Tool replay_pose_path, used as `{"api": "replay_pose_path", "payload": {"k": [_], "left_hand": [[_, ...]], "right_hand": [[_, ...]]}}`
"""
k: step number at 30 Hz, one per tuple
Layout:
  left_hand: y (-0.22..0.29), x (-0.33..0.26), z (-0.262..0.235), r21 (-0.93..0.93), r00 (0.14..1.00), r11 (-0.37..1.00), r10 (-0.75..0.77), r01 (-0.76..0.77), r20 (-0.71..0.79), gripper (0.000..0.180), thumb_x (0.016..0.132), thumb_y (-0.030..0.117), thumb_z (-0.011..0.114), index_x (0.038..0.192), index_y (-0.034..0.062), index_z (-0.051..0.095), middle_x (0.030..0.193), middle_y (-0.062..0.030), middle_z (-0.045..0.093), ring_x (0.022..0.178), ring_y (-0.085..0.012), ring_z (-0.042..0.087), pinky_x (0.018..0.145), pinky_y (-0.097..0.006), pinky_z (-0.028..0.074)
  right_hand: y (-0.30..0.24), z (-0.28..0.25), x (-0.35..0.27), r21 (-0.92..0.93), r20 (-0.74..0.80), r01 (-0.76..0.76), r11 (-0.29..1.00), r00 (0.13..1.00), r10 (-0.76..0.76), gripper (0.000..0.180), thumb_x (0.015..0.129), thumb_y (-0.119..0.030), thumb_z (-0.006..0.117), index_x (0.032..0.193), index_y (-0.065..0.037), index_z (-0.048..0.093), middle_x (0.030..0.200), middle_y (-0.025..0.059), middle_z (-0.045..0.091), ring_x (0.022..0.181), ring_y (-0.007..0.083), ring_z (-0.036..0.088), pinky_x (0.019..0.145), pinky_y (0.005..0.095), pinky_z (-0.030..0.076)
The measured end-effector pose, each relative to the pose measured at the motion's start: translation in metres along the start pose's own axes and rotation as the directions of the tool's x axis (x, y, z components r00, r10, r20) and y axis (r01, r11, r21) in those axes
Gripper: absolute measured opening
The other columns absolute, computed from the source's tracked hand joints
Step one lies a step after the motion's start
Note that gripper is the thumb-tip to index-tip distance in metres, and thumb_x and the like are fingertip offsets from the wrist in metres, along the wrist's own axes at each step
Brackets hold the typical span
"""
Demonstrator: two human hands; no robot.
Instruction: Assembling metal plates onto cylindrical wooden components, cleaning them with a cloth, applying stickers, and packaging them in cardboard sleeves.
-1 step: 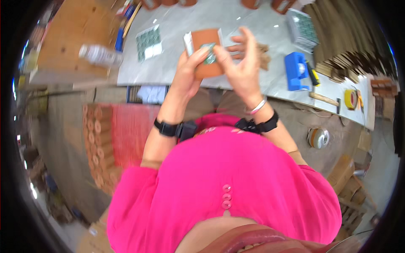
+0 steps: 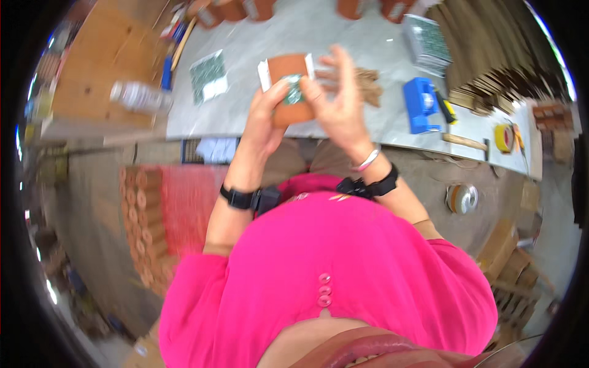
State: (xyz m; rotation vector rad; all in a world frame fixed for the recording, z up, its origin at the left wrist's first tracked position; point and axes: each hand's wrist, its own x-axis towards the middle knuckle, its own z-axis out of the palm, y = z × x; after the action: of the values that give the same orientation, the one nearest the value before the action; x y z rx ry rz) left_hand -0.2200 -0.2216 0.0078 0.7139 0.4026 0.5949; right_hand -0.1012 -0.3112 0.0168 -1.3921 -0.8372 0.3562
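My left hand (image 2: 264,119) is closed around an orange-brown cylinder (image 2: 287,64) above the near edge of the table. A green patterned label (image 2: 293,91) lies on the cylinder's front, with my left thumb on it. White edges stick out at both sides of the cylinder's upper part. My right hand (image 2: 343,113) is open, its thumb touching the label's right side and its other fingers spread away from the cylinder. Beyond those fingers lies a crumpled brown piece (image 2: 368,87). To the left, a green-and-white label sheet (image 2: 208,76) rests on the grey table (image 2: 245,46).
At right stand a label stack (image 2: 427,46), a blue tape dispenser (image 2: 421,104), a hammer (image 2: 464,141) and yellow tape (image 2: 504,138). Similar cylinders (image 2: 257,8) line the far edge. A bottle (image 2: 140,97) is at left; wrapped tubes (image 2: 144,214) sit below the table.
The view has shifted slightly, so the table's things appear a little further left and lower. My right fingers have moved slightly; both thumbs stay at the label.
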Motion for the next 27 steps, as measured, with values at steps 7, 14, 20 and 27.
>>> {"api": "replay_pose_path", "payload": {"k": [7,14,20,27], "left_hand": [[-0.005,0.000,0.005,0.218,0.985,0.969,-0.139,0.114,0.103,0.053,0.095,0.028,0.061,0.139,0.0056,0.043,0.128,-0.0072,0.056,0.116,-0.0216,0.059,0.095,-0.040,0.052],[-0.015,0.002,0.012,0.134,0.957,0.970,-0.226,0.203,0.181,0.073,0.079,0.028,0.072,0.141,0.0038,0.040,0.127,-0.0142,0.057,0.112,-0.0290,0.062,0.095,-0.045,0.053],[-0.008,0.002,-0.008,0.021,0.933,0.967,-0.251,0.254,0.257,0.069,0.084,0.038,0.065,0.139,0.0026,0.043,0.125,-0.0219,0.058,0.109,-0.0379,0.062,0.091,-0.052,0.054],[0.026,-0.021,-0.057,0.051,0.972,0.984,-0.176,0.170,0.154,0.067,0.086,0.038,0.064,0.140,0.0051,0.043,0.124,-0.0204,0.058,0.110,-0.0370,0.062,0.089,-0.051,0.055]], "right_hand": [[-0.016,-0.024,0.001,-0.085,0.183,-0.010,0.996,0.983,0.026,0.057,0.089,-0.033,0.070,0.128,-0.002,0.042,0.105,0.0182,0.063,0.099,0.0234,0.064,0.086,0.0385,0.051],[-0.024,-0.054,0.005,-0.320,0.183,-0.055,0.946,0.976,0.119,0.054,0.092,-0.040,0.066,0.124,-0.002,0.046,0.089,0.0196,0.066,0.085,0.0323,0.069,0.075,0.0376,0.053],[-0.141,-0.162,0.070,-0.715,0.156,0.522,0.464,0.767,-0.622,0.037,0.082,-0.030,0.073,0.104,-0.001,0.064,0.099,0.0184,0.067,0.091,0.0342,0.066,0.080,0.0417,0.052],[-0.244,-0.440,0.213,-0.983,-0.132,-0.176,-0.044,0.859,-0.495,0.075,0.085,-0.065,0.061,0.110,0.005,0.066,0.108,0.0249,0.068,0.102,0.0350,0.067,0.089,0.0412,0.051]]}}
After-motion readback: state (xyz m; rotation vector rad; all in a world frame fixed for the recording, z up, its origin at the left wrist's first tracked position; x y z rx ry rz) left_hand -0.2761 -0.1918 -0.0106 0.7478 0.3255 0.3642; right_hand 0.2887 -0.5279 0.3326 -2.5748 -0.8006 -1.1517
